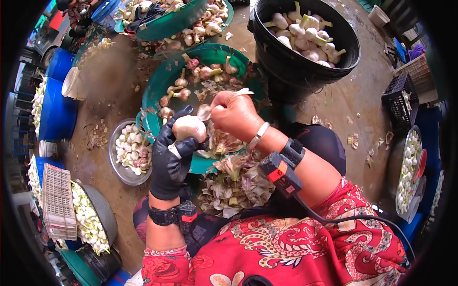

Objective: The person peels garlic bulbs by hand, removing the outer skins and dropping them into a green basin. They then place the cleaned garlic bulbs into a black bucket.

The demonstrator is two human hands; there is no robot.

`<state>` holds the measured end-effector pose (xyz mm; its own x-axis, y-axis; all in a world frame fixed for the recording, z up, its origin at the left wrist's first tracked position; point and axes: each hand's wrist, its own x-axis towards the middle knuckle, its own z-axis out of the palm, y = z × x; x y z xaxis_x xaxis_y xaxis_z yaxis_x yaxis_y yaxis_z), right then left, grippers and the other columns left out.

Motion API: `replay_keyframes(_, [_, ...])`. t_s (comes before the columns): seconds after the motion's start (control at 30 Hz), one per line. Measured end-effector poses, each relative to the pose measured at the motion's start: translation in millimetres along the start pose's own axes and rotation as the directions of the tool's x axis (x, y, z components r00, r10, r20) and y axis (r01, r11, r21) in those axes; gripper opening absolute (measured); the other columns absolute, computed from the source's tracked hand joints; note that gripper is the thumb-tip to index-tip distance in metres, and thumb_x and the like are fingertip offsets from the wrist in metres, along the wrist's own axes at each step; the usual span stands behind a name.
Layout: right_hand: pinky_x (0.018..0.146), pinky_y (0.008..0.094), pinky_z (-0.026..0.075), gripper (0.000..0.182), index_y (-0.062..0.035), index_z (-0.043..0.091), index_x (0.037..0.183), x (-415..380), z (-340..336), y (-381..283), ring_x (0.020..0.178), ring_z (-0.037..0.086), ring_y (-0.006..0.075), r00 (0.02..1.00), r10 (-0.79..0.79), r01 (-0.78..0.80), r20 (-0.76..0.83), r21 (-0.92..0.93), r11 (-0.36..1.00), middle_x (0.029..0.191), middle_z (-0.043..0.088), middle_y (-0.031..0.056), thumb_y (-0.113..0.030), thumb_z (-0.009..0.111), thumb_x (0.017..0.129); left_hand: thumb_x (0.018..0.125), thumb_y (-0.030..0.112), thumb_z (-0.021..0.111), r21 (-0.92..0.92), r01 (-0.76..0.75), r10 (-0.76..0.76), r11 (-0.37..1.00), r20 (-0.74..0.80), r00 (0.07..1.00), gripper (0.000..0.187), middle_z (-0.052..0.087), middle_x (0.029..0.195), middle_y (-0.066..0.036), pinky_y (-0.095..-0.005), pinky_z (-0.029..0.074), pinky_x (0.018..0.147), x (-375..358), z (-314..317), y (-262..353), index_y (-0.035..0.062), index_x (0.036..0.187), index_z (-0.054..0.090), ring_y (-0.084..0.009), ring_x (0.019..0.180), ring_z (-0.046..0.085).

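In a black glove, my left hand is wrapped round a pale garlic bulb. My bare right hand is closed just right of the bulb, with a piece of papery skin at its fingers and a pale pointed thing sticking up behind the knuckles. Both hands are over a green basin that holds unpeeled garlic bulbs with stems and loose skins. More peeled skins lie heaped below the basin, near my lap.
A black bucket of cleaned bulbs stands at the upper right. Left of the basin is a metal bowl of cloves. Another green basin is at the top. A person is at the upper left. Crates and tubs line both sides.
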<state>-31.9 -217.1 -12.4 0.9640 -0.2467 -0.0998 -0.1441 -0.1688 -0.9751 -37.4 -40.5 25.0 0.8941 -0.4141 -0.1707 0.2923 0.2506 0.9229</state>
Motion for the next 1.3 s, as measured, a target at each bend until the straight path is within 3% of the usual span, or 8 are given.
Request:
replay_keyframes(0.07, [0.052, 0.0328, 0.05, 0.01, -0.0001, 0.063, 0.076, 12, -8, 16, 0.053, 0.062, 0.0189, 0.995, -0.044, 0.025, -0.092, -0.194, 0.981, 0.058, 0.061, 0.0096, -0.004, 0.054, 0.076, 0.076, -0.005, 0.063, -0.254, 0.089, -0.052, 0.963, 0.15, 0.987, 0.063, 0.059, 0.119, -0.013, -0.0366, 0.051, 0.091, -3, -1, 7, 0.0009, 0.136, 0.044, -0.0221, 0.105, 0.06])
replay_keyframes(0.13, [0.059, 0.0378, 0.052, 0.013, -0.0007, 0.065, 0.077, 7, -8, 32, 0.061, 0.065, 0.0305, 0.964, -0.248, 0.256, 0.091, -0.555, 0.792, 0.064, 0.064, 0.0143, -0.001, 0.054, 0.071, 0.078, -0.003, 0.061, -0.252, 0.076, -0.037, 0.965, 0.156, 0.987, 0.061, 0.059, 0.117, -0.013, -0.0379, 0.052, 0.089, -5, -4, 6, 0.001, 0.136, 0.043, -0.0232, 0.105, 0.06])
replay_keyframes(0.2, [0.068, 0.0407, 0.052, 0.02, -0.0008, 0.067, 0.081, -10, -5, 37, 0.074, 0.064, 0.0378, 0.891, -0.352, 0.449, 0.288, -0.438, 0.779, 0.075, 0.066, 0.0189, 0.003, 0.054, 0.067, 0.081, 0.0, 0.06, -0.338, 0.099, -0.046, 0.936, 0.163, 0.986, 0.059, 0.059, 0.116, -0.011, -0.0379, 0.053, 0.088, -1, -11, -1, 0.0012, 0.137, 0.042, -0.0232, 0.105, 0.06])
replay_keyframes(0.27, [0.071, 0.0347, 0.052, 0.016, -0.0041, 0.068, 0.083, 1, -16, 11, 0.074, 0.065, 0.0279, 0.841, -0.494, 0.533, 0.22, -0.182, 0.826, 0.073, 0.066, 0.0134, -0.003, 0.059, 0.07, 0.082, 0.001, 0.059, -0.316, 0.087, -0.04, 0.945, 0.151, 0.988, 0.058, 0.058, 0.116, -0.011, -0.0383, 0.053, 0.088, 0, -9, 1, 0.0014, 0.137, 0.042, -0.0229, 0.105, 0.06])
replay_keyframes(0.33, [0.063, 0.0304, 0.051, 0.014, -0.0022, 0.067, 0.084, -3, -28, -23, 0.066, 0.063, 0.0184, 0.96, -0.23, 0.221, 0.162, 0.07, 0.973, 0.07, 0.065, 0.0103, -0.006, 0.062, 0.071, 0.083, 0.002, 0.058, -0.295, 0.075, -0.033, 0.953, 0.143, 0.989, 0.057, 0.058, 0.115, -0.01, -0.0387, 0.053, 0.088, 0, -7, -2, 0.0016, 0.137, 0.042, -0.0226, 0.106, 0.059])
replay_keyframes(0.53, [0.067, 0.0218, 0.05, 0.016, -0.0002, 0.064, 0.099, -12, -19, -23, 0.075, 0.06, 0.0061, 0.95, -0.096, 0.027, 0.299, 0.225, 0.974, 0.082, 0.066, 0.0019, -0.002, 0.064, 0.084, 0.083, 0.006, 0.062, -0.096, 0.001, 0.001, 0.995, 0.022, 1.0, 0.061, 0.055, 0.122, -0.008, -0.037, 0.05, 0.093, 7, -3, -9, 0.0055, 0.14, 0.04, -0.021, 0.108, 0.058])
replay_keyframes(0.7, [0.061, 0.0267, 0.051, 0.016, 0.0007, 0.067, 0.087, -15, -8, -14, 0.065, 0.063, 0.011, 0.967, -0.023, -0.079, 0.255, 0.384, 0.92, 0.071, 0.067, 0.0071, -0.009, 0.07, 0.074, 0.079, -0.004, 0.066, 0.334, -0.212, 0.232, 0.918, -0.018, 0.973, 0.069, 0.053, 0.123, -0.006, -0.0292, 0.047, 0.092, 9, 15, -8, 0.0026, 0.141, 0.037, -0.0157, 0.108, 0.054])
replay_keyframes(1.3, [0.063, 0.0416, 0.05, 0.007, -0.001, 0.063, 0.074, -23, 4, -5, 0.068, 0.062, 0.0367, 0.925, -0.379, 0.377, 0.033, -0.197, 0.905, 0.068, 0.061, 0.0202, -0.008, 0.06, 0.074, 0.075, 0.006, 0.077, 0.608, -0.276, 0.336, 0.745, 0.016, 0.942, 0.066, 0.049, 0.127, -0.008, -0.0307, 0.044, 0.096, 18, 3, -35, 0.0049, 0.131, 0.043, -0.0173, 0.113, 0.052])
